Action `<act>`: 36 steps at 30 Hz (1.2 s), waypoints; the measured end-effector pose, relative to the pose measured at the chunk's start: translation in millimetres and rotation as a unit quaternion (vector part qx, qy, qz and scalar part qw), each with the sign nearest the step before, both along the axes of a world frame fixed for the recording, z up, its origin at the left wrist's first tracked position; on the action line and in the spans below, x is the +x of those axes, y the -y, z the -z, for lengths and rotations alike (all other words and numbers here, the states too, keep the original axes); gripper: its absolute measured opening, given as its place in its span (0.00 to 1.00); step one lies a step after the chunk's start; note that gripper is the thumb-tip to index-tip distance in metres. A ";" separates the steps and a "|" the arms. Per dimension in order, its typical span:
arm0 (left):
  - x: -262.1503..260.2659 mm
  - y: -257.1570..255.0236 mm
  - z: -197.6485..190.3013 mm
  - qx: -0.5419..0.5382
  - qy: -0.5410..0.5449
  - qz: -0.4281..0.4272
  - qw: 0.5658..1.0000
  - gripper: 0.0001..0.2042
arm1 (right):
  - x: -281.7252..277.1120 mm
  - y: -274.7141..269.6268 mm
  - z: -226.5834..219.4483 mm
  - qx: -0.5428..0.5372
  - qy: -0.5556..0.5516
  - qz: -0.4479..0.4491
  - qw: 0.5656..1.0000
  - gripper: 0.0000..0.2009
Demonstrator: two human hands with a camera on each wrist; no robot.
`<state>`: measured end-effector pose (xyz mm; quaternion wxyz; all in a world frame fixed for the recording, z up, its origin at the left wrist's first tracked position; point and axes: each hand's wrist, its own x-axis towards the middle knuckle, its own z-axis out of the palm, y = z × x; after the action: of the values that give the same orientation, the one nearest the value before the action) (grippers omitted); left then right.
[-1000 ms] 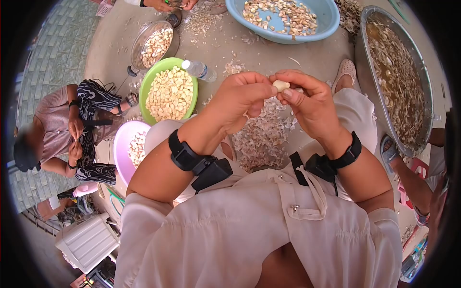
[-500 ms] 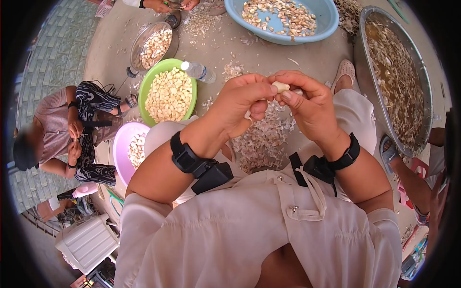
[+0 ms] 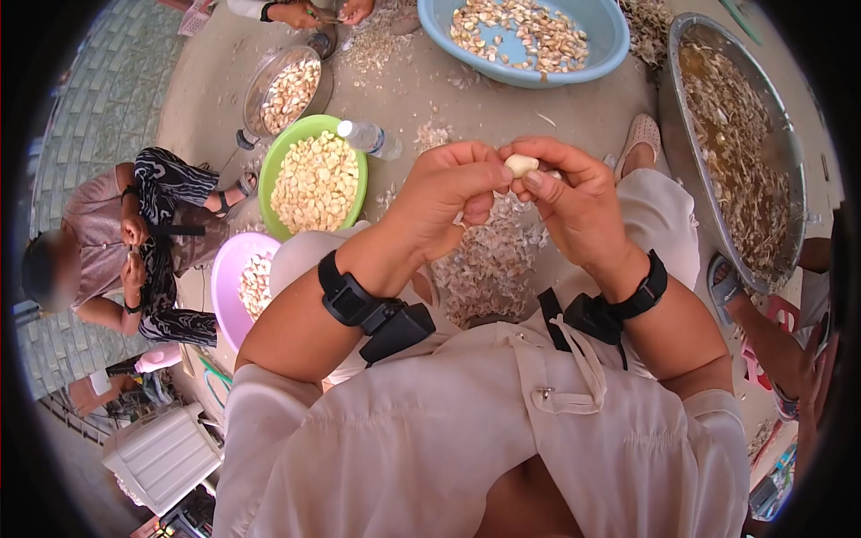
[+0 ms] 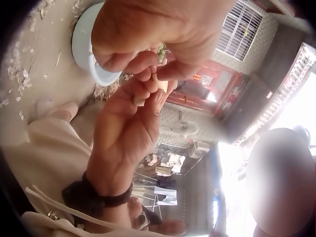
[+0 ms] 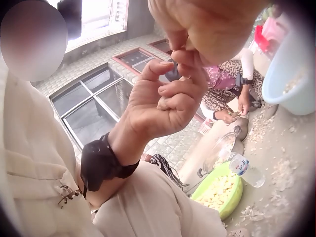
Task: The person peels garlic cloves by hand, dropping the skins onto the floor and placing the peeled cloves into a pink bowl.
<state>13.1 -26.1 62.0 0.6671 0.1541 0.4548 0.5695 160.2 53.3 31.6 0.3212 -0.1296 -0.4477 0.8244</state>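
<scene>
A pale garlic clove (image 3: 521, 165) sits between the fingertips of both hands, held up in front of the lap. My left hand (image 3: 453, 193) pinches its left side with thumb and forefinger, the other fingers curled toward the palm. From the other side, my right hand (image 3: 578, 202) grips it between thumb and forefinger. In the left wrist view, a second small pale piece (image 4: 139, 102) shows tucked among the right hand's fingers. Below the hands, a heap of papery garlic skins (image 3: 489, 260) lies on the ground. The right wrist view mostly hides the clove behind the fingers.
A green basin (image 3: 360, 193) of peeled cloves stands left, beside a water bottle (image 3: 369, 139) and a pink basin (image 3: 224, 296). A blue basin (image 3: 525, 76) and a metal tub (image 3: 674, 134) of skins stand farther off. Another person (image 3: 99, 233) sits at the left.
The clove has turned slightly between the fingertips, and the right thumb has shifted along it. Both hands stay together in nearly the same place.
</scene>
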 end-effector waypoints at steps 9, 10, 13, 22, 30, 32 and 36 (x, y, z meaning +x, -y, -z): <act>0.8 -0.3 3.5 0.024 -0.041 0.001 0.999 0.04 | -1.1 -0.3 -0.4 -0.062 -0.019 -0.010 0.998 0.12; 0.4 0.8 3.5 0.026 -0.047 0.003 0.999 0.04 | -0.5 -0.2 -0.4 -0.064 -0.018 -0.009 0.998 0.12; -0.4 0.3 0.3 0.021 -0.080 0.001 0.997 0.03 | -2.2 -0.1 3.2 -0.021 0.008 -0.011 1.000 0.12; -2.9 1.0 -0.6 -0.001 -0.083 0.017 0.996 0.03 | 3.0 -4.3 -0.6 0.040 0.016 -0.039 0.998 0.12; 1.2 0.3 0.7 0.036 -0.159 -0.013 0.986 0.04 | 1.0 -4.8 -1.6 -0.133 -0.045 -0.048 0.989 0.13; 3.9 -0.7 1.5 0.090 -0.246 -0.046 0.964 0.06 | 2.1 -6.2 -1.8 -0.138 -0.054 -0.047 0.988 0.13; 6.6 2.6 -9.3 0.139 -0.346 -0.031 0.927 0.10 | 2.8 -8.3 -1.4 -0.138 -0.052 -0.049 0.988 0.13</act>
<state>19.7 -28.7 71.3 0.4223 0.4186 0.5784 0.5585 163.1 61.6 33.1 0.2817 -0.1077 -0.3179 0.8989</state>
